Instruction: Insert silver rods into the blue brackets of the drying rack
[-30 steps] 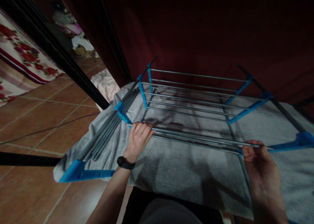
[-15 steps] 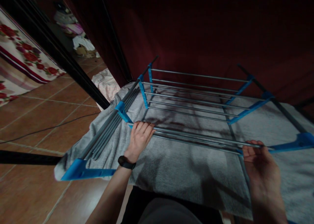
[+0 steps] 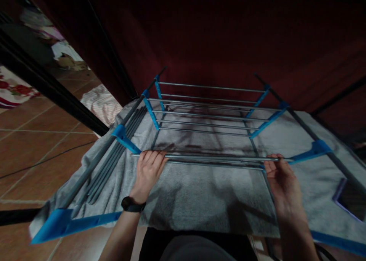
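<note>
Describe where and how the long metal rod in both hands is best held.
I'd grip the metal rod near both ends, coming from the near side: it is long, thin and straight, and runs crosswise between the blue brackets. The left hand holds from above; the right hand, palm showing, holds near the other end.

Both hands (image 3: 149,169) gripping rod (image 3: 214,157), grey blanket (image 3: 188,200)

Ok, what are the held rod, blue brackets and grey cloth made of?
Held rod: probably metal, smooth, with a dull grey sheen. Blue brackets: likely moulded plastic, matte, evenly coloured. Grey cloth: seemingly fleece or towelling, matte, with fuzzy pile.
</note>
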